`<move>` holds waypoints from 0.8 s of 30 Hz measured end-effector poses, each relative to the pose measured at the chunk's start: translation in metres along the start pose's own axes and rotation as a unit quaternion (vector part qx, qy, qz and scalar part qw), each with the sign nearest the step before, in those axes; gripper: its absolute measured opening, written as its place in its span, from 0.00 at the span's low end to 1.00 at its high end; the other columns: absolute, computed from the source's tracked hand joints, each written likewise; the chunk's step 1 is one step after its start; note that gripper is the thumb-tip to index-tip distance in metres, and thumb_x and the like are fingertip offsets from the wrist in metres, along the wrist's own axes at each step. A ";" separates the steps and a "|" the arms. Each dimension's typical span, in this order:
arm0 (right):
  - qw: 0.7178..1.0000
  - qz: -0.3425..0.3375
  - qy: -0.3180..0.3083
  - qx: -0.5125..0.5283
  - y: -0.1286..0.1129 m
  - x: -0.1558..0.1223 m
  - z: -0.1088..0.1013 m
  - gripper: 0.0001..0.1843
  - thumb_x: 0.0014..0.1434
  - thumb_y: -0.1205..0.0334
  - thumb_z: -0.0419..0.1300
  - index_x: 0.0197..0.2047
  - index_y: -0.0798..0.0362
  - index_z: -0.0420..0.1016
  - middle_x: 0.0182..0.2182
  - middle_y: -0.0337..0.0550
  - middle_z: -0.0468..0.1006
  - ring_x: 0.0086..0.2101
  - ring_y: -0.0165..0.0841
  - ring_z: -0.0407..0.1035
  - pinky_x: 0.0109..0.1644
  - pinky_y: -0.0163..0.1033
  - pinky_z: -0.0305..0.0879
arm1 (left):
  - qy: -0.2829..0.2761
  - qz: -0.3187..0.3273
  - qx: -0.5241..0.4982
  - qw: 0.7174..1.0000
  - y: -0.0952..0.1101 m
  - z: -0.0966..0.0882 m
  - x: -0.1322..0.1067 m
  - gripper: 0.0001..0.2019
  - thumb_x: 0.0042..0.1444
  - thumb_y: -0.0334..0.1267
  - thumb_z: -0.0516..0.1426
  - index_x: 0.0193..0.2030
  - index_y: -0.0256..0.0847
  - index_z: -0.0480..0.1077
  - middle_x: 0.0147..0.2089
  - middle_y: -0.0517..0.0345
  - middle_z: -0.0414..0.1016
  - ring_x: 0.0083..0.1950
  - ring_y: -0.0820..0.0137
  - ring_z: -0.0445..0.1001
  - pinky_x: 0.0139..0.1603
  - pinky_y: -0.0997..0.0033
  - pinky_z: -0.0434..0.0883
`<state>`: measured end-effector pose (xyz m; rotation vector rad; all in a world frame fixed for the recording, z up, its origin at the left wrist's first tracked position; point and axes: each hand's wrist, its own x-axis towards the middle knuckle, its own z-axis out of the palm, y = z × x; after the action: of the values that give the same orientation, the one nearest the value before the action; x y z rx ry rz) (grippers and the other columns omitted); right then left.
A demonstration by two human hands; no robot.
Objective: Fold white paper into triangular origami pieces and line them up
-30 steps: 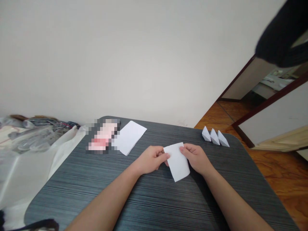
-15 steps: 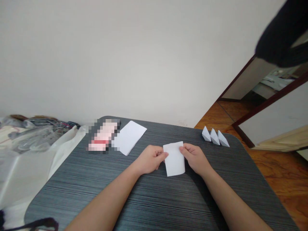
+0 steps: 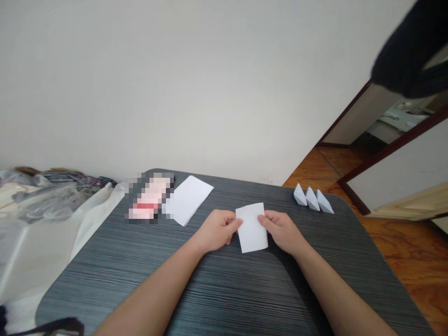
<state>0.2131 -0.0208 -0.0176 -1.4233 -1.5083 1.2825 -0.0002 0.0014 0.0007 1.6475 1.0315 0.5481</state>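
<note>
A white, roughly rectangular piece of paper (image 3: 251, 231) is held above the table between my two hands. My left hand (image 3: 220, 229) pinches its left edge, thumb on the front face and fingers mostly behind. On the opposite edge my right hand (image 3: 280, 230) grips it the same way, thumb lying on the upper right part. The paper bends slightly; whether it is folded in layers I cannot tell. Three folded white paper shapes (image 3: 312, 199) stand in a row at the table's back right. A stack of white paper sheets (image 3: 191, 198) lies at the back left.
The dark wood-grain table (image 3: 224, 294) has rounded corners and stands against a pale wall (image 3: 210, 84). A pixelated pink and red item (image 3: 150, 196) lies left of the stack. Plastic-covered things (image 3: 59, 196) crowd the left side. A blurred black object (image 3: 409, 56) hangs at upper right.
Both hands have shifted the paper slightly up and to the left. Its lower right corner curls less than before. Everything else on the table stays put.
</note>
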 end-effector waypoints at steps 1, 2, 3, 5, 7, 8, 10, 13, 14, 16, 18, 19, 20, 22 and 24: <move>1.000 -0.002 -0.003 0.003 0.001 0.001 0.000 0.19 0.58 0.49 0.54 0.30 0.55 0.75 0.25 0.42 0.76 0.27 0.34 0.68 0.31 0.37 0.64 | 0.001 -0.003 -0.002 1.000 0.000 0.000 0.000 0.19 0.57 0.47 0.48 0.20 0.38 0.60 0.13 0.64 0.63 0.16 0.77 0.59 0.21 0.77 0.57; 1.000 -0.004 -0.004 0.005 0.002 0.001 -0.001 0.18 0.58 0.49 0.54 0.30 0.56 0.75 0.25 0.42 0.76 0.27 0.33 0.68 0.30 0.36 0.63 | 0.002 -0.005 -0.006 1.000 0.000 -0.001 0.000 0.19 0.57 0.47 0.48 0.20 0.38 0.60 0.13 0.64 0.63 0.16 0.77 0.59 0.20 0.78 0.57; 1.000 -0.004 -0.008 0.007 0.003 0.001 -0.001 0.18 0.58 0.50 0.55 0.30 0.56 0.75 0.25 0.41 0.75 0.26 0.32 0.67 0.30 0.35 0.63 | 0.002 -0.006 -0.010 1.000 0.000 -0.001 0.000 0.18 0.57 0.47 0.49 0.20 0.38 0.60 0.13 0.65 0.62 0.16 0.77 0.59 0.20 0.78 0.56; 1.000 -0.002 -0.019 0.005 0.004 0.001 -0.002 0.18 0.57 0.50 0.56 0.30 0.56 0.75 0.24 0.41 0.75 0.25 0.31 0.66 0.29 0.34 0.61 | 0.005 -0.003 -0.014 1.000 0.001 -0.002 0.001 0.18 0.57 0.46 0.48 0.21 0.39 0.60 0.13 0.65 0.62 0.16 0.77 0.58 0.20 0.78 0.56; 1.000 0.004 -0.031 -0.003 0.004 0.000 -0.002 0.18 0.56 0.49 0.56 0.30 0.56 0.75 0.24 0.41 0.75 0.25 0.31 0.65 0.28 0.34 0.61 | 0.010 0.000 -0.011 1.000 0.001 -0.003 0.001 0.18 0.57 0.46 0.48 0.21 0.39 0.60 0.13 0.65 0.63 0.16 0.77 0.58 0.21 0.78 0.56; 0.999 0.008 -0.033 -0.009 0.004 0.000 -0.002 0.18 0.56 0.49 0.55 0.30 0.56 0.75 0.24 0.41 0.75 0.25 0.31 0.65 0.28 0.34 0.60 | 0.012 0.001 -0.008 1.000 0.001 -0.003 0.001 0.18 0.58 0.46 0.48 0.21 0.39 0.60 0.13 0.65 0.63 0.16 0.77 0.58 0.21 0.78 0.56; 0.999 0.011 -0.030 -0.019 0.003 0.000 -0.003 0.19 0.56 0.48 0.55 0.28 0.55 0.75 0.23 0.40 0.75 0.24 0.32 0.66 0.28 0.35 0.60 | 0.014 0.001 -0.005 1.000 0.001 -0.002 0.001 0.18 0.58 0.46 0.48 0.21 0.39 0.60 0.13 0.64 0.63 0.16 0.77 0.58 0.21 0.77 0.56; 0.999 0.009 -0.021 -0.024 0.005 0.000 -0.003 0.19 0.56 0.48 0.55 0.28 0.55 0.75 0.22 0.40 0.75 0.24 0.32 0.66 0.28 0.35 0.61 | 0.014 0.003 -0.002 1.000 0.001 -0.002 0.001 0.18 0.58 0.46 0.48 0.21 0.39 0.60 0.14 0.64 0.64 0.16 0.77 0.59 0.21 0.77 0.57; 0.999 0.008 -0.022 -0.024 0.005 0.001 -0.003 0.19 0.57 0.48 0.55 0.28 0.55 0.75 0.22 0.40 0.75 0.24 0.32 0.66 0.28 0.35 0.61 | 0.014 0.004 -0.002 1.000 0.000 -0.002 0.001 0.18 0.58 0.47 0.48 0.21 0.39 0.60 0.14 0.64 0.64 0.16 0.77 0.59 0.21 0.77 0.57; 0.999 0.007 -0.025 -0.022 0.006 0.001 -0.003 0.18 0.57 0.49 0.55 0.28 0.56 0.73 0.22 0.39 0.74 0.24 0.31 0.66 0.28 0.34 0.61 | 0.018 0.006 0.000 1.000 -0.001 -0.002 0.001 0.18 0.58 0.47 0.48 0.21 0.39 0.60 0.14 0.64 0.63 0.16 0.77 0.59 0.21 0.77 0.58; 0.999 0.012 -0.040 -0.006 0.005 0.001 -0.004 0.18 0.57 0.50 0.55 0.27 0.56 0.72 0.22 0.39 0.74 0.24 0.30 0.67 0.28 0.34 0.63 | 0.030 0.009 0.004 1.000 -0.002 -0.003 0.002 0.18 0.58 0.47 0.48 0.22 0.38 0.61 0.14 0.64 0.63 0.17 0.76 0.59 0.22 0.76 0.58; 0.998 0.018 -0.054 0.010 0.004 0.001 -0.004 0.17 0.57 0.50 0.55 0.27 0.56 0.72 0.22 0.39 0.74 0.24 0.31 0.68 0.29 0.35 0.64 | 0.038 0.010 0.006 0.999 -0.002 -0.003 0.002 0.18 0.58 0.47 0.47 0.22 0.38 0.61 0.14 0.64 0.63 0.17 0.76 0.60 0.23 0.76 0.58; 0.997 0.024 -0.070 0.028 0.003 0.001 -0.004 0.17 0.57 0.50 0.56 0.28 0.56 0.72 0.23 0.40 0.75 0.25 0.31 0.70 0.31 0.36 0.66 | 0.044 0.012 0.009 0.999 -0.002 -0.004 0.002 0.19 0.58 0.47 0.47 0.22 0.38 0.61 0.14 0.64 0.64 0.18 0.76 0.60 0.23 0.76 0.58; 0.993 0.035 -0.096 0.058 0.000 0.000 -0.004 0.17 0.58 0.50 0.55 0.31 0.57 0.73 0.26 0.43 0.77 0.28 0.33 0.72 0.33 0.38 0.69 | 0.055 0.014 0.013 0.998 -0.003 -0.005 0.003 0.19 0.58 0.48 0.48 0.22 0.38 0.61 0.15 0.64 0.64 0.18 0.76 0.61 0.23 0.76 0.58; 0.992 0.040 -0.104 0.066 -0.002 -0.001 -0.003 0.19 0.58 0.49 0.54 0.33 0.58 0.73 0.28 0.45 0.78 0.29 0.34 0.74 0.34 0.40 0.71 | 0.062 0.013 0.017 0.998 -0.002 -0.005 0.003 0.19 0.58 0.48 0.48 0.21 0.38 0.62 0.15 0.63 0.64 0.18 0.76 0.61 0.23 0.76 0.58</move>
<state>0.2156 -0.0212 -0.0145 -1.3077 -1.4807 1.5920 -0.0033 0.0066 -0.0004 1.6749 1.1164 0.6593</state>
